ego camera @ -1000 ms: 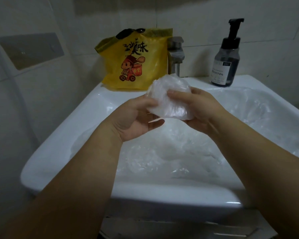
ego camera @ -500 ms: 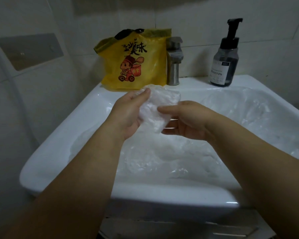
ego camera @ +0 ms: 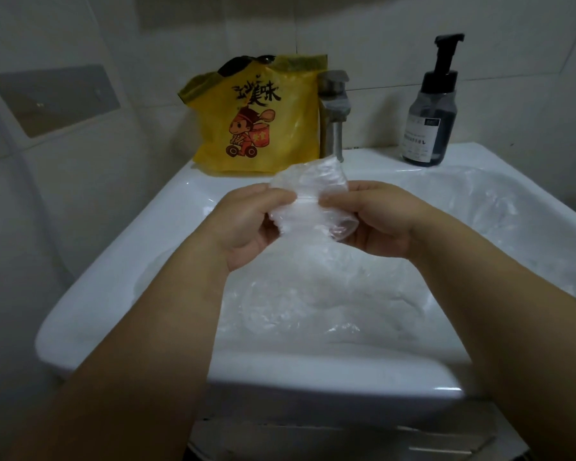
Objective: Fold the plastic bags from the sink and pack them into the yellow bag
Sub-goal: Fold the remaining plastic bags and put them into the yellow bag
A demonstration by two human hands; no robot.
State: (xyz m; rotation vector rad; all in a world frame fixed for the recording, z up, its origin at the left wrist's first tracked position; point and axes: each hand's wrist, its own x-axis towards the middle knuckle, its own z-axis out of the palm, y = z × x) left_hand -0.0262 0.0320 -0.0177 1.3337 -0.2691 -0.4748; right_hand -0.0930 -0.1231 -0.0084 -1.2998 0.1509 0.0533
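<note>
Both hands are up over the basin, holding one small clear plastic bag [ego camera: 310, 207] btwn them, crumpled & partly folded into a compact wad. The left hand [ego camera: 246, 224] pinches the bag's left edge w/ thumb & curled fingers; the right hand [ego camera: 376, 221] pinches the right edge the same way, thumb on top, fingers curled under. So both hands are closed on that one bag, w/ the plastic bunched across the gap btwn the two thumbs. The wad's top edge rises above the knuckles & its lower part hangs a bit below them, clear of the pile underneath. Below the hands, the white sink [ego camera: 120, 261] holds a loose heap of more clear plastic bags [ego camera: 313, 294]. The heap spreads across most of the bowl & up toward the right side; single bags can't be told apart in it. The yellow bag [ego camera: 263, 121] stands upright on the back ledge, left of centre, leaning on the tiled wall [ego camera: 363, 38]. It has black lettering & a cartoon figure on a scooter on its front, & sth dark shows at its open top. It's well apart from the held bag, behind it & a little to the left. Just beside the yellow bag on its right is a metal faucet [ego camera: 333, 111]. Further right along the ledge is a dark pump bottle [ego camera: 429, 118] w/ a black pump head & a label too small to read. A grey rectangular plate [ego camera: 54, 98] is fixed to the wall at far left. Both forearms are bare & reach in from the bottom edge.
</note>
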